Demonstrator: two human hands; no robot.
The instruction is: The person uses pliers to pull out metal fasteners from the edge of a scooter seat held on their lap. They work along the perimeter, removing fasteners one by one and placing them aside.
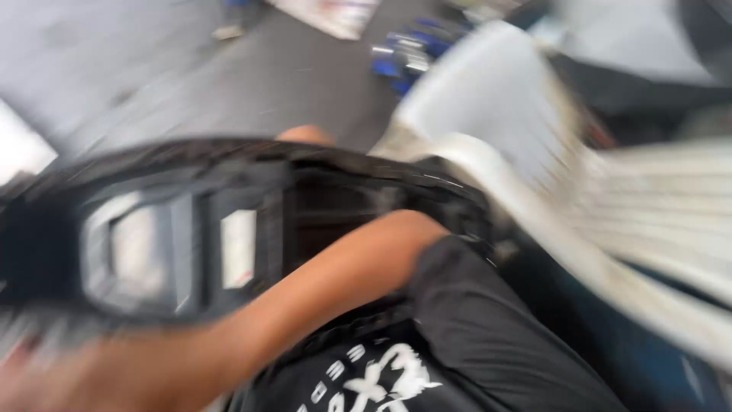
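The whole view is motion-blurred. A large black plastic panel [191, 229] with moulded recesses and pale openings spans the left and middle, held up close to me. My right forearm runs from my black sleeve across the panel toward the lower left, where my right hand [30, 378] is a blur at the panel's lower edge; its grip cannot be made out. A small patch of skin over the panel's far rim is my left hand [305, 135], which seems to grip that rim. My black shirt with white print fills the bottom middle.
A white plastic chair [488, 91] stands close on the right, with a white slatted surface [671, 206] beside it. Grey floor [252, 76] lies beyond the panel. Blue and silver items [412, 49] and a white sheet [335, 14] lie on it at the top.
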